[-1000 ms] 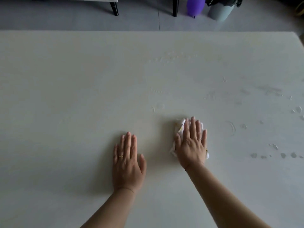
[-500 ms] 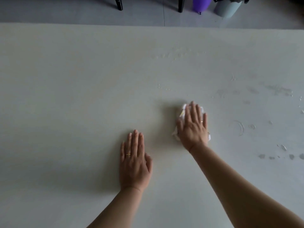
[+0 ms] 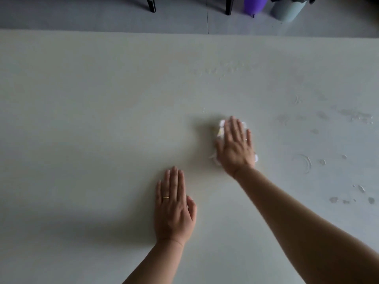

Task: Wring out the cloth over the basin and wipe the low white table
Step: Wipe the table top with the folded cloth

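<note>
The low white table (image 3: 102, 109) fills most of the view. My right hand (image 3: 235, 148) lies flat, fingers straight, on a small white cloth (image 3: 221, 128) and presses it onto the tabletop right of centre; only the cloth's edges show around the hand. My left hand (image 3: 174, 206) rests flat on the bare table, nearer to me and to the left of the cloth, holding nothing. No basin is in view.
Water drops and wet smears (image 3: 303, 160) dot the table's right side, with fainter ones (image 3: 223, 69) further back. Beyond the far edge, on the grey floor, stand two black furniture legs (image 3: 150, 5), a purple object (image 3: 254, 5) and a grey bin (image 3: 287, 9).
My right hand has pushed the cloth away from me across the table. My left hand has stayed flat in about the same place.
</note>
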